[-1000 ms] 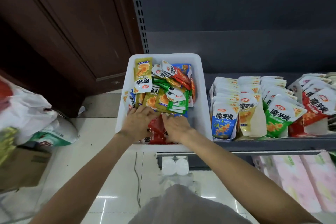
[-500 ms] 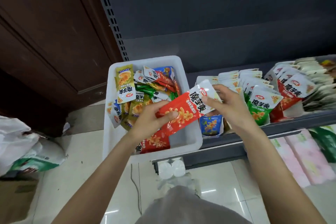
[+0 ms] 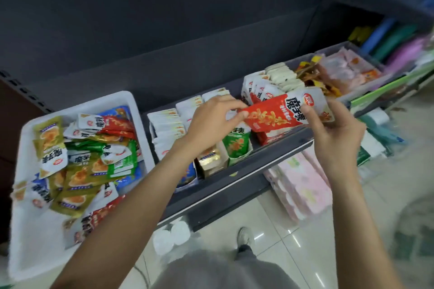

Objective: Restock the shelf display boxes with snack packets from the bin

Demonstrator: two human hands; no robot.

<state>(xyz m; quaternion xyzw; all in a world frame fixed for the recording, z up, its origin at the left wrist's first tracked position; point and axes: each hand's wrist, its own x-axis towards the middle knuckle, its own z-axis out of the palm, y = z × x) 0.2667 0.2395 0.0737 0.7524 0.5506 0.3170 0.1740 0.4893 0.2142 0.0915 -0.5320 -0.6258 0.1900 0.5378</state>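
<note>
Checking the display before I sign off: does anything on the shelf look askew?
Nothing looks damaged or spilled. The display boxes hold packets upright in rows; only the white bin holds a loose jumble.

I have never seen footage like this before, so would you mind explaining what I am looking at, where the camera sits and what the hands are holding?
There is no machine here: a person wears a wide-angle camera on the head, so the single picture looks forward and down at their own two bare arms. The left hand and the right hand together pinch one red snack packet, each at one end, above the shelf. On that shelf stand display boxes with upright packets, among them a green box and a red box just below the held packet. To the left is a white bin with loose mixed packets. Pink packs lie on the level below.
</note>
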